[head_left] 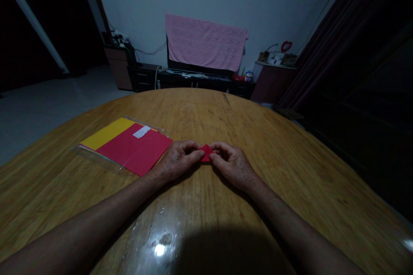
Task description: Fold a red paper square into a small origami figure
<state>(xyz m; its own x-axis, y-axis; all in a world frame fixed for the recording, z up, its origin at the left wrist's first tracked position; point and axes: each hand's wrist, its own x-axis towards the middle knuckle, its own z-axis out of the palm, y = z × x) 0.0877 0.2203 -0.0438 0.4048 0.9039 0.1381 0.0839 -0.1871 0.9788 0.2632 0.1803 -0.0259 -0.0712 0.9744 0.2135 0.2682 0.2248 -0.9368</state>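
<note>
A small piece of folded red paper (207, 154), peaked at the top, is held between my two hands above the wooden table. My left hand (180, 157) pinches its left side, thumb in front and fingers behind. On the right side, my right hand (232, 163) grips it the same way. The fingertips behind the paper are partly hidden. Beside my left wrist lies a clear plastic packet of coloured paper sheets (129, 152), red and yellow on top, with a white label (141, 132) on it.
The round wooden table (200, 111) spans the foreground, with a bright glare near its front. Beyond it, a pink cloth (206, 43) drapes over a flat screen on a low dark cabinet (145, 78). Dark curtains (322, 51) hang at the right.
</note>
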